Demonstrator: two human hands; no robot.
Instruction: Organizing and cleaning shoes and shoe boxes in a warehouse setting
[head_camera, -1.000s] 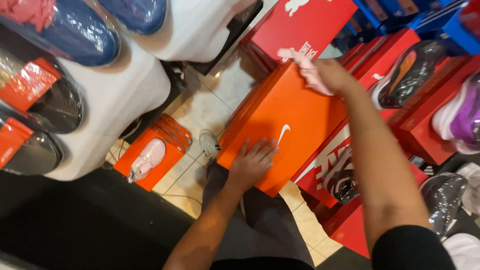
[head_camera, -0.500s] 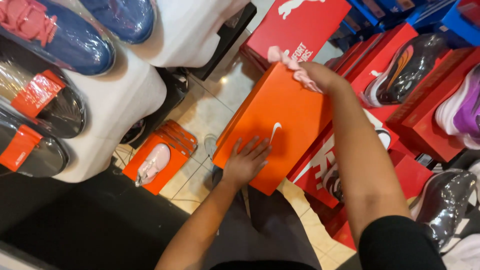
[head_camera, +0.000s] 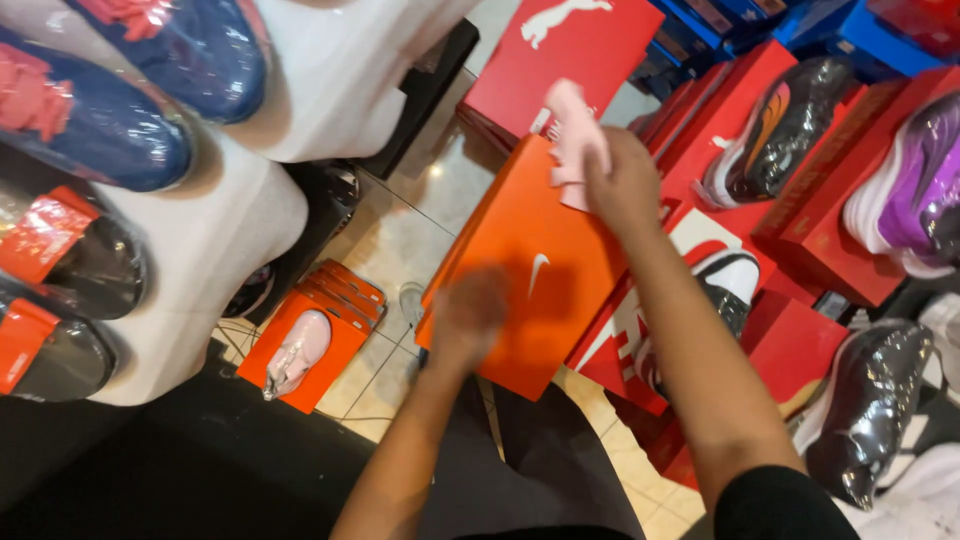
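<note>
Wiping step: your right hand (head_camera: 625, 180) pinches a pink cloth (head_camera: 575, 140) at the far end of the orange shoebox (head_camera: 540, 270), tilted over your lap. Left hand (head_camera: 468, 315), blurred, rests flat on the lid; finger spread unclear. Next: steady box, sweep downward.

Beige tiled floor (head_camera: 400, 240); small orange box (head_camera: 305, 348) with pale shoe, red boxes (head_camera: 560, 60) on it.
</note>
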